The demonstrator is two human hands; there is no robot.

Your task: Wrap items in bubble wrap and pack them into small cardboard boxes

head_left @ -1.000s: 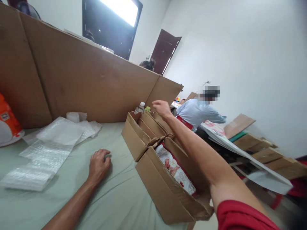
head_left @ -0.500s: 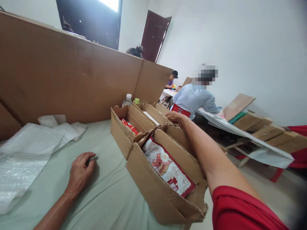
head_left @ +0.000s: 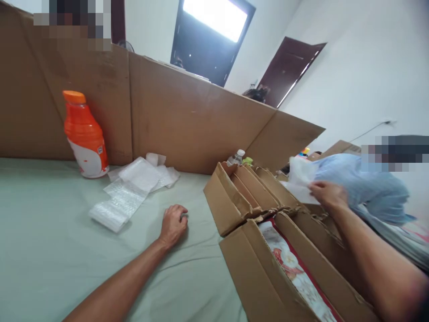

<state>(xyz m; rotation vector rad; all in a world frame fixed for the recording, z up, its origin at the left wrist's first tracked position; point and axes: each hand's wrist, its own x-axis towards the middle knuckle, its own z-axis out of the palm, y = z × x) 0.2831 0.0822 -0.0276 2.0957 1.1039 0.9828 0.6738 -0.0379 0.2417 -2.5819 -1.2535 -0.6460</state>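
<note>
Right hand (head_left: 326, 194) pinching a white sheet (head_left: 300, 179) above the far box (head_left: 234, 201); left hand (head_left: 172, 223) curled, closed, on the desk (head_left: 50, 223). Risk: thin sheet slipping or snagging, tearing on ragged box flaps.

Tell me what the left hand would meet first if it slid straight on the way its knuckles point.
Probably the side wall of the nearer cardboard box: the left hand rests fisted on the green cloth, pointing that way, with bare cloth between; depth is uncertain.
</note>
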